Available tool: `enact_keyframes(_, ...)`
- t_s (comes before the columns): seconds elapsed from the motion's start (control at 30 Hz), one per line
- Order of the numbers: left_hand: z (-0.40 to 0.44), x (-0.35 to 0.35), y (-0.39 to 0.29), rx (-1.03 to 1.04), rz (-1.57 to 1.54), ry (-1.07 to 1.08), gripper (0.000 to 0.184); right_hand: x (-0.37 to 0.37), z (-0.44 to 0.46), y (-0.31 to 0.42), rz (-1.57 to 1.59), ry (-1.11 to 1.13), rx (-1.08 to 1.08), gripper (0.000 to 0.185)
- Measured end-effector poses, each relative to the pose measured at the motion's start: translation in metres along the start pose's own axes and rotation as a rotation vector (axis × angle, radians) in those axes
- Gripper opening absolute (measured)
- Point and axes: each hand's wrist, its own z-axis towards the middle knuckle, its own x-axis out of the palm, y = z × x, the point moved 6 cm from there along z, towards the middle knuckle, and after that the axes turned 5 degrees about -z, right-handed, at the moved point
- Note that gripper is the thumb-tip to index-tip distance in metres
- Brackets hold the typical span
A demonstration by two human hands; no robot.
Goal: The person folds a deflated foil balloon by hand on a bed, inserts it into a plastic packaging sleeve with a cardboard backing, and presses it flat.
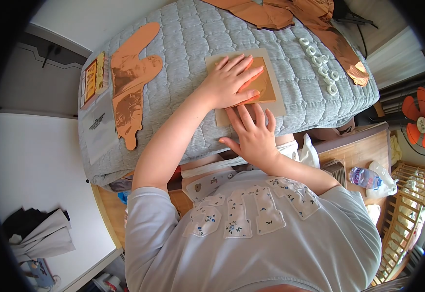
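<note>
On the grey quilted mattress (183, 48) lies a beige rectangular sheet (273, 73) with a folded copper-coloured foil piece (268, 90) on it. My left hand (229, 82) rests flat across the foil, palm down, with its fingers spread. Just below it, my right hand (254, 131) touches the lower edge of the foil and sheet with its fingertips, fingers apart. Neither hand grips anything. A flat copper foil balloon (129, 73) lies to the left.
More copper foil (314, 29) lies at the top right, beside several white rings (316, 61). At the left edge are a printed box (95, 80) and a clear plastic packet (98, 126). A red fan (421, 121) and a bottle (364, 178) are at the right.
</note>
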Motion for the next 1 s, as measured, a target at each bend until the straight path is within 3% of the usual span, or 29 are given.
enact_keyframes(0.57,0.0,0.0,-0.002,-0.019,0.02,0.032,0.081,0.003,-0.01,-0.005,-0.017,0.004,-0.008,0.075)
enact_keyframes(1.0,0.0,-0.001,-0.003,-0.01,0.026,0.016,0.083,-0.009,-0.007,-0.021,0.035,-0.049,-0.195,0.062)
